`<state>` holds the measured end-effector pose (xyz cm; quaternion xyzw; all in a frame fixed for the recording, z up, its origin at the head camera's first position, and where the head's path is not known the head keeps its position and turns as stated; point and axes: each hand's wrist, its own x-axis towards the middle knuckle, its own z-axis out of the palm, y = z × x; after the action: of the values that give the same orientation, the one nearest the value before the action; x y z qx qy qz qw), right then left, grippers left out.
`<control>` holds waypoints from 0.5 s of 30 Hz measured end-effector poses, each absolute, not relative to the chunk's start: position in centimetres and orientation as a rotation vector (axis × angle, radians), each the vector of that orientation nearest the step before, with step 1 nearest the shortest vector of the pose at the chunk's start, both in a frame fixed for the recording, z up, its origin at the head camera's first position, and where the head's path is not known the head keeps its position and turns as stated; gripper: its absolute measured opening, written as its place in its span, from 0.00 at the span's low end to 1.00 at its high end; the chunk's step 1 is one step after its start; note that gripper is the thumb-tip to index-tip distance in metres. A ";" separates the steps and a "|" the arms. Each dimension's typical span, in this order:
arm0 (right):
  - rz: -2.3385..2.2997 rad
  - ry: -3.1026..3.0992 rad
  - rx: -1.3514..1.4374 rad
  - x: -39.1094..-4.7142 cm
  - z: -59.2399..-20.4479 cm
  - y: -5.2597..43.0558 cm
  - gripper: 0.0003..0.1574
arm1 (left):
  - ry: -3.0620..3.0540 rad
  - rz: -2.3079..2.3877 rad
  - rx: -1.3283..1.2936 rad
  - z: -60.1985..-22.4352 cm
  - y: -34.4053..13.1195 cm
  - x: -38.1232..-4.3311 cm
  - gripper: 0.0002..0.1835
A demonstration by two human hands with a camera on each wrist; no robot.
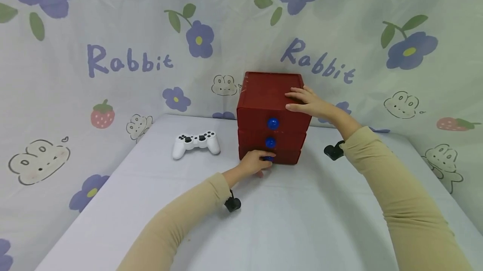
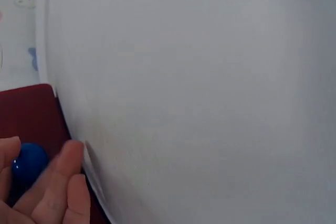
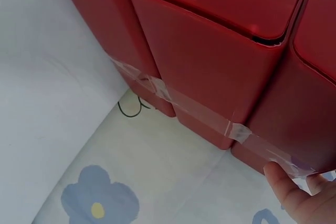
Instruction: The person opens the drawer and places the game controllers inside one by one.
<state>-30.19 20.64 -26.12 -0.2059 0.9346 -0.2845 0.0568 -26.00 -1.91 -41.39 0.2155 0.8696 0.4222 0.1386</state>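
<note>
A red cabinet (image 1: 260, 91) with three stacked drawers, each with a round blue knob, stands at the back of the table. My left hand (image 1: 254, 163) is at the bottom drawer's knob (image 1: 268, 158), one finger over it and others below. In the left wrist view the blue knob (image 2: 30, 164) shows between the spread fingers (image 2: 71, 158), the right-hand fingertip a little apart from it. My right hand (image 1: 311, 104) rests with spread fingers on the cabinet's top right edge. In the right wrist view its fingers (image 3: 281, 182) lie at the edge of the red side.
A white game controller (image 1: 196, 143) lies left of the cabinet. The middle knob (image 1: 270, 142) and top knob (image 1: 273, 123) are uncovered. Clear tape (image 3: 194, 109) runs along the cabinet's side. A patterned cloth (image 1: 132, 86) hangs behind the white table (image 1: 286, 220).
</note>
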 end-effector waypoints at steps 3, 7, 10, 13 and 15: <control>-0.860 2.840 -0.628 -30.2 -26.1 20.6 0.44 | 2.600 1.154 0.671 -41.2 -2.1 -26.3 0.17; -0.853 2.845 -0.637 -30.1 -26.1 20.5 0.44 | 2.674 1.102 0.712 -41.5 -2.3 -26.7 0.15; -0.859 2.843 -0.643 -30.2 -26.2 20.6 0.45 | 2.651 1.098 0.712 -41.5 -2.3 -27.1 0.14; -0.869 2.840 -0.644 -30.2 -26.2 20.6 0.45 | 2.617 1.097 0.724 -41.5 -2.4 -27.4 0.14; -0.873 2.840 -0.645 -30.2 -26.3 20.7 0.45 | 2.600 1.083 0.727 -41.5 -2.4 -27.5 0.15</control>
<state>-30.22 20.69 -26.26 -0.2120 0.9328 -0.2869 0.0507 -27.48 -2.42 -41.49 0.2481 0.8878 0.3698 0.1161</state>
